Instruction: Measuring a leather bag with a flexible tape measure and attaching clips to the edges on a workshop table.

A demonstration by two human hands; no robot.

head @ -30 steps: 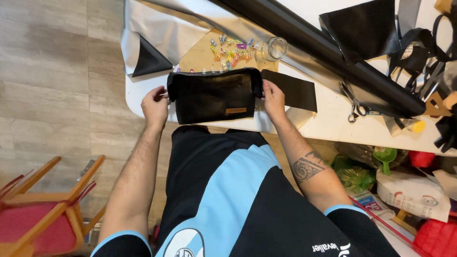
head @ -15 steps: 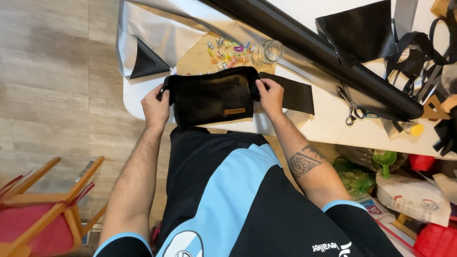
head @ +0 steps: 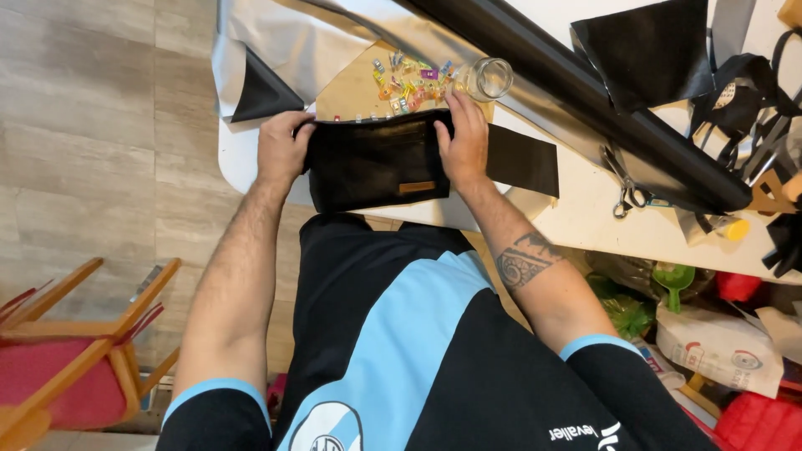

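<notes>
A black leather pouch (head: 376, 167) with a small tan tag lies at the near edge of the white table (head: 585, 221). My left hand (head: 281, 150) grips its left end, fingers curled over the top edge. My right hand (head: 464, 138) covers the pouch's upper right corner, fingers pressed flat along its top. Just beyond the pouch lies a scatter of small coloured clips (head: 409, 79) on brown paper, beside a clear glass jar (head: 486, 79) on its side.
A flat black leather strip (head: 525, 160) lies right of the pouch. A long black roll (head: 585, 100) crosses the table diagonally, with scissors (head: 622, 188) beside it. Black leather pieces and straps (head: 735, 92) are at far right. A wooden chair with red seat (head: 67, 359) stands at left on the floor.
Both hands moved inward and up onto the pouch's top edge; the right hand went from the pouch's right end to lying flat over its upper right corner.
</notes>
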